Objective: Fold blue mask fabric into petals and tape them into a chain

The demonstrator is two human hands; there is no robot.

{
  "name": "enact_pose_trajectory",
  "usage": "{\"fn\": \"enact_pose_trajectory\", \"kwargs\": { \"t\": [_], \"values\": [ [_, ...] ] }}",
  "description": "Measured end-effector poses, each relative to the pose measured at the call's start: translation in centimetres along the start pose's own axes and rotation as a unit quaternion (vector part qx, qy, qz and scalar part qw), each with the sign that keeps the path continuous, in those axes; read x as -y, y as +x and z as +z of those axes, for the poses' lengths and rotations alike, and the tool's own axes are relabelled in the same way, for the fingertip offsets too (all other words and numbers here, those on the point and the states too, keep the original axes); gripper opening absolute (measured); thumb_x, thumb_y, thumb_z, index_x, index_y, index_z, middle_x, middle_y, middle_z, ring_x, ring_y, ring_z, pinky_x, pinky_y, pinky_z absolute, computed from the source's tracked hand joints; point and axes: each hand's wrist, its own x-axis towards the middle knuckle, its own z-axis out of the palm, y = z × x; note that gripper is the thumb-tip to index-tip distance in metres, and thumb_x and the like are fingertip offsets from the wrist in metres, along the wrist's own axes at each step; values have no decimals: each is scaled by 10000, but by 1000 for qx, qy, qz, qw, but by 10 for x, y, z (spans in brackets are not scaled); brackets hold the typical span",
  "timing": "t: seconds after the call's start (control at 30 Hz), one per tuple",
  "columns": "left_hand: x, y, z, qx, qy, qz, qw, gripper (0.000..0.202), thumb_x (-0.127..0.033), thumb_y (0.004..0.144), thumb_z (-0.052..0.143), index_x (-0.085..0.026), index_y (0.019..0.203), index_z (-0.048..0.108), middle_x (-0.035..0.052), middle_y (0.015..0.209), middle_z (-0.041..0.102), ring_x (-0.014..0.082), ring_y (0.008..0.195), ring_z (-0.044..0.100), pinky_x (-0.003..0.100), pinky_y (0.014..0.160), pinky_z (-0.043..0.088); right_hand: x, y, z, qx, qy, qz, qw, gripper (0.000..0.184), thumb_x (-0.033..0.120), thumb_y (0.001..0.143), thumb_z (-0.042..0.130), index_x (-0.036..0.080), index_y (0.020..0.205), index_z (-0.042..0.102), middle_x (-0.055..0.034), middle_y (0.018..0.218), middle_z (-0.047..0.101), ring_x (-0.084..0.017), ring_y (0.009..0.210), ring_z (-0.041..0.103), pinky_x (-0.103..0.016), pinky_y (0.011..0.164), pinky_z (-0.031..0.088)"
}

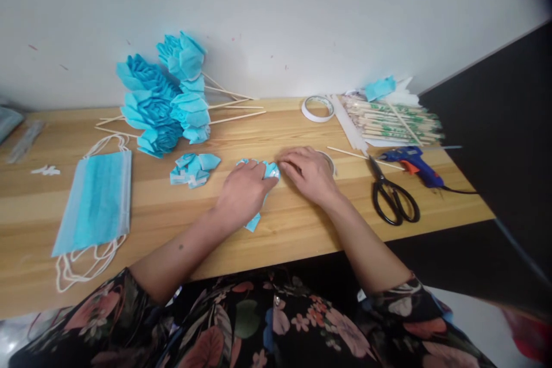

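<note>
My left hand (244, 191) rests on the wooden table (302, 224), fingers closed over a folded piece of blue mask fabric (271, 170); a corner of the fabric sticks out under my wrist. My right hand (308, 172) lies beside it, fingers curled down on the same blue piece, partly covering a roll of white tape (330, 160). A crumpled blue fabric piece (193, 168) lies just left of my left hand.
A stack of blue face masks (95, 201) lies at the left. Finished blue fabric flowers on wooden sticks (166, 98) lean on the wall. Another tape roll (318, 108), a pile of packaged sticks (394, 121), black scissors (394, 195) and a blue glue gun (411, 162) sit at the right.
</note>
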Motion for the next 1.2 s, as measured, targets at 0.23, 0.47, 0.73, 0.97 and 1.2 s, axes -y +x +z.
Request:
{"fn": "enact_pose_trajectory", "kwargs": {
  "t": [0.23, 0.47, 0.73, 0.97, 1.2],
  "values": [
    [14, -2, 4, -142, -99, -8, 985, 329, -220, 977, 443, -215, 879, 757, 62, 754, 591, 195, 740, 513, 331, 667, 376, 7, 2, 4, 0, -22, 22, 1000, 30, 209, 834, 658, 214, 837, 687, -42, 1000, 751, -247, 952, 633, -380, 804, 388],
    [32, -7, -3, -299, -287, -122, 902, 325, -131, 929, 452, -194, 1063, 741, 70, 961, 727, 190, 922, 640, 348, 833, 490, 10, 1, 1, -74, 109, 54, 990, 60, 271, 831, 623, 225, 812, 657, -4, 802, 735, -181, 727, 645, -335, 769, 460],
    [41, -7, -3, -281, -491, -214, 796, 371, -224, 873, 557, -189, 1227, 662, 108, 1284, 665, 243, 1153, 611, 406, 990, 463, 9, 2, -8, -77, 198, 103, 972, 108, 317, 794, 643, 223, 847, 639, -22, 843, 728, -206, 822, 689, -359, 797, 517],
    [42, -8, -21, -203, -788, -245, 527, 597, -341, 816, 711, -192, 1364, 526, 101, 1101, 706, 219, 1001, 661, 392, 948, 480, 16, 20, -18, -83, 264, 80, 958, 161, 334, 804, 662, 220, 909, 619, -32, 879, 717, -197, 848, 683, -321, 745, 519],
    [37, -7, -23, -181, -869, -215, 407, 712, -99, 701, 760, -213, 1353, 497, 15, 906, 688, 152, 818, 676, 344, 833, 528, 26, 40, -9, -77, 302, 59, 948, 249, 332, 812, 668, 221, 1026, 608, -38, 944, 715, -192, 903, 678, -344, 857, 516]
  ]
}}
